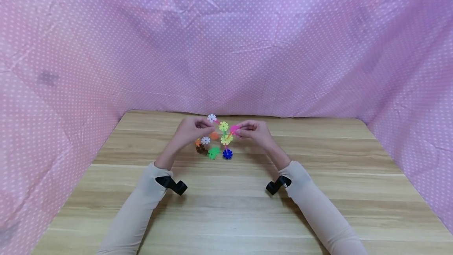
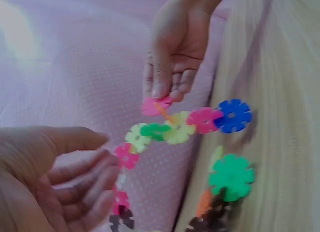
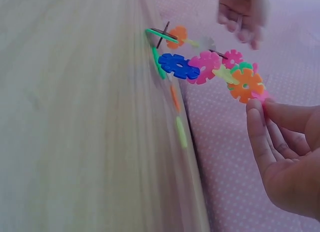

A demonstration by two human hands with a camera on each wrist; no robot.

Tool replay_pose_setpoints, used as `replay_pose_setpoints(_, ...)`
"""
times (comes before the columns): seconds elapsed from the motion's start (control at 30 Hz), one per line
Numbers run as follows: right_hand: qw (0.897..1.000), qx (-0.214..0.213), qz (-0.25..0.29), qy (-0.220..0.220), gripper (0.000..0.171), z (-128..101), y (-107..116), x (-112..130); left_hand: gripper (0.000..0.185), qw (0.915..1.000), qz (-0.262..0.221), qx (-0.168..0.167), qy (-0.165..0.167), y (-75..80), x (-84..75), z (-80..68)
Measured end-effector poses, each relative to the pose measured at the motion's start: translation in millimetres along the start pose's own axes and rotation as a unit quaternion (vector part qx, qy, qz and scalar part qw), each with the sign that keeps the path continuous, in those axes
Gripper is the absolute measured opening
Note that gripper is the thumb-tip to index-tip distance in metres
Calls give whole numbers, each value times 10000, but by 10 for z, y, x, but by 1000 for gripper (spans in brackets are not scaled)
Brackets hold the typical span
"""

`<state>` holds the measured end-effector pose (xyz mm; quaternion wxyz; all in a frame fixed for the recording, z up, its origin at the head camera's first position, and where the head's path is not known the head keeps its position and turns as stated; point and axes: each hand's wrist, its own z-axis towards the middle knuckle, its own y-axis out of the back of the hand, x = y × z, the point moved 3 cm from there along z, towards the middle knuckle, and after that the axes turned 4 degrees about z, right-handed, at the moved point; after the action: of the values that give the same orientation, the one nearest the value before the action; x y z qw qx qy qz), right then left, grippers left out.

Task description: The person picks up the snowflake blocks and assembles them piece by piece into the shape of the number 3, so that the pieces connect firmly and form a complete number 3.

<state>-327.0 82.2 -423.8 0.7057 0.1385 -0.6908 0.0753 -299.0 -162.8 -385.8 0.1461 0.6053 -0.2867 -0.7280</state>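
Sleeved forearms enter from the near edge of the bench (image 1: 226,215), each carrying a black wrist-mounted camera. Both hands meet over the middle of the bench, toward its far edge, and hold a chain of interlocked plastic snowflake discs (image 1: 217,139) between them.

The right hand (image 1: 255,131) pinches a pink disc (image 2: 155,106) at its end of the chain between thumb and fingertips; the left-wrist view shows the fingers curled onto it. The left hand (image 1: 191,129) has its fingers curled round the opposite end, near a white disc (image 1: 211,118). In the left-wrist view its fingertips touch a pink disc at that end.

From the pinched disc the chain runs through yellow-green and pink discs to a blue disc (image 1: 227,154). A green disc (image 1: 213,152) and brown discs hang lower; whether they rest on the bench or sit just above it cannot be told. A pink dotted cloth (image 1: 226,50) encloses the bench on three sides.

Risk, as a judgement: the slotted joints appear to hold by friction alone. Pulling the two ends apart, or twisting one hand against the other, could separate a joint and drop the lower discs. A pinch on one disc edge could also slip.
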Motion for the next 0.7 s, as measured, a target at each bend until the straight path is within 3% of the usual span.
replay_pose_setpoints(0.13, 9997, 261, 16, 35, 25, -17, -64, 43, 15, 9967, -70, -582, -566, 45, -111, -12)
replay_pose_setpoints(0.23, 9990, 433, 14, 116, 24, -16, -122, 58, 13, 9941, 226, -735, -765, 16, -166, -23)
replay_pose_setpoints(0.43, 9978, 609, 17, 247, 22, -22, -234, 91, 15, 9940, 738, -195, -782, -61, -164, -21)
replay_pose_setpoints(0.7, 9971, 718, 56, 234, 20, -5, -343, 106, 13, 9942, 542, 359, -859, -87, -93, 19)
